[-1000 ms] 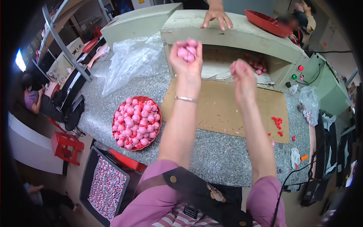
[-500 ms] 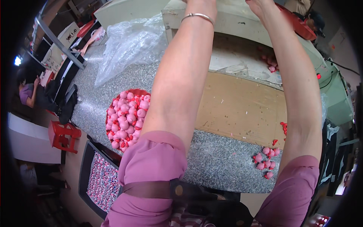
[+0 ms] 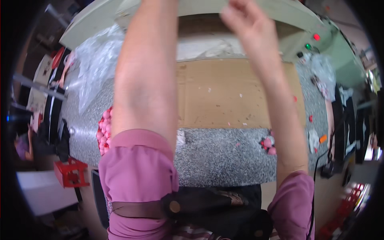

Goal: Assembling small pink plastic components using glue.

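My left forearm (image 3: pixel 144 80) reaches up past the top edge, so my left hand is out of sight. My right hand (image 3: pixel 254 26) is raised in front of the dark opening of the pale green machine (image 3: pixel 340 52). Motion smears its fingers; whether they hold anything cannot be made out. Under it lies a flat sheet of brown cardboard (image 3: pixel 220 96). Small round pink pieces with red bits (image 3: pixel 269 146) sit on the speckled tabletop beside my right forearm. More pink balls (image 3: pixel 105 132) are heaped at the left, partly hidden behind my left arm.
Crumpled clear plastic (image 3: pixel 96 60) lies at the back left, with another clear bag (image 3: pixel 322 72) at the right. A red stool (image 3: pixel 72 172) stands on the floor at left. A dark cable (image 3: pixel 316 176) hangs near my right sleeve. Another person (image 3: pixel 23 146) sits far left.
The view has turned and shifted. My right hand has come down into view from the top edge. My left arm now hides most of the heap of pink balls.
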Action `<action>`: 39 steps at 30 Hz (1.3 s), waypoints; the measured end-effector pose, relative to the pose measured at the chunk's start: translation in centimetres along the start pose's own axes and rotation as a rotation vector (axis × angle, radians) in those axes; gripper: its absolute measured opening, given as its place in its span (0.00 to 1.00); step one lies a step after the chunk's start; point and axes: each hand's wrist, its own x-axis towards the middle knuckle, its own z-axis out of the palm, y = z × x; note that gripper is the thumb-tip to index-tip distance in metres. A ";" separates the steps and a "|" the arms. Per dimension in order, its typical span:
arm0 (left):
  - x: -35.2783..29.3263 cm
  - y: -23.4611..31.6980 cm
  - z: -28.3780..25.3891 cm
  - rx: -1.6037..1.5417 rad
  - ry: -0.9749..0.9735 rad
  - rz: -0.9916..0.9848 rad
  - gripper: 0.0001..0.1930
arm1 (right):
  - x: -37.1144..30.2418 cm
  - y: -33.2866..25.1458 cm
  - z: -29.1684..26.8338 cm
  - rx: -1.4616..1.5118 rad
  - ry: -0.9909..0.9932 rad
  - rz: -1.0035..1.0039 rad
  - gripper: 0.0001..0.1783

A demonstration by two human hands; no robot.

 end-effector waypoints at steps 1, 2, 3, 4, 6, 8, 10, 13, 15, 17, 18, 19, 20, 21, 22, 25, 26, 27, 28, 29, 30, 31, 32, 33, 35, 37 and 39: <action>0.3 -2.2 0.4 0.108 0.047 0.031 0.22 | -3.3 1.5 -0.9 -0.104 0.022 -0.101 0.16; 0.6 -3.5 1.3 0.217 0.100 0.056 0.18 | -6.9 2.6 -1.8 -0.210 0.033 -0.199 0.14; 1.1 -4.1 2.5 0.340 0.157 0.072 0.17 | -10.5 3.0 -3.0 -0.277 0.014 -0.161 0.17; 1.8 -4.3 3.6 0.304 0.135 0.107 0.17 | -13.7 2.9 -4.1 -0.335 -0.010 -0.138 0.19; 2.8 -1.8 6.8 0.873 1.156 -0.009 0.08 | -20.2 1.2 -5.7 -0.405 -0.004 -0.010 0.19; 8.4 -1.2 16.3 2.032 1.530 -0.417 0.12 | -26.4 1.1 -8.0 -0.480 0.075 0.033 0.16; 15.3 -4.0 28.9 1.504 1.445 0.040 0.12 | -32.3 0.5 -9.9 -0.524 0.193 0.103 0.13; 17.1 -9.4 41.2 1.151 0.637 -0.412 0.12 | -39.1 0.6 -12.5 -0.563 0.318 0.175 0.12; 16.5 -14.9 46.6 0.782 0.343 -0.720 0.20 | -41.9 0.7 -14.2 -0.583 0.456 0.336 0.11; 16.9 -19.0 49.2 0.752 0.232 -0.807 0.29 | -43.3 0.5 -15.8 -0.581 0.453 0.319 0.10; 17.3 -21.4 50.1 0.782 0.187 -0.824 0.33 | -44.1 0.5 -16.4 -0.598 0.468 0.326 0.10; 17.8 -24.2 50.9 0.778 0.173 -0.815 0.33 | -44.8 0.4 -16.9 -0.600 0.485 0.329 0.10; 17.6 -25.8 51.0 0.861 0.194 -0.871 0.36 | -44.8 0.2 -17.2 -0.585 0.472 0.351 0.10; 18.6 -27.1 51.5 0.930 0.201 -0.909 0.39 | -45.5 0.0 -17.7 -0.583 0.482 0.381 0.11; 19.6 -28.3 51.6 0.934 0.192 -0.912 0.39 | -46.1 -0.1 -18.2 -0.574 0.487 0.381 0.11; 21.2 -29.8 52.2 1.099 -0.308 -0.911 0.32 | -47.7 -0.3 -19.6 -0.562 0.564 0.476 0.10; 21.0 -30.1 52.4 1.106 -0.301 -0.917 0.32 | -48.1 -0.3 -20.1 -0.581 0.613 0.468 0.10; 20.5 -30.7 52.5 1.036 -0.221 -0.891 0.26 | -48.4 -0.1 -20.7 -0.596 0.657 0.455 0.09; 19.8 -31.3 52.3 0.972 -0.140 -0.865 0.21 | -48.4 -0.3 -21.3 -0.618 0.698 0.497 0.08; 19.1 -31.9 52.8 1.024 -0.065 -0.711 0.12 | -49.0 -0.2 -22.3 -0.665 0.713 0.480 0.06; 18.7 -32.8 53.2 1.031 -0.033 -0.661 0.10 | -49.2 0.1 -23.6 -0.707 0.730 0.460 0.05; 18.2 -33.5 53.5 1.042 0.002 -0.615 0.09 | -48.3 -0.3 -24.6 -0.725 0.758 0.426 0.04; 17.7 -34.1 53.7 1.063 0.043 -0.551 0.08 | -47.6 -0.6 -25.6 -0.714 0.812 0.483 0.04; 17.7 -34.1 53.7 1.083 0.055 -0.573 0.08 | -47.2 -0.5 -26.6 -0.705 0.868 0.550 0.04; 17.9 -33.6 54.2 1.103 0.124 -0.636 0.10 | -45.3 0.3 -28.2 -0.575 0.901 0.448 0.11; 18.0 -33.5 54.2 1.099 0.122 -0.696 0.11 | -41.9 -0.2 -28.9 -0.452 0.881 0.481 0.20; 18.0 -33.4 53.4 1.077 0.115 -0.738 0.11 | -40.8 1.0 -29.1 0.465 0.882 0.161 0.26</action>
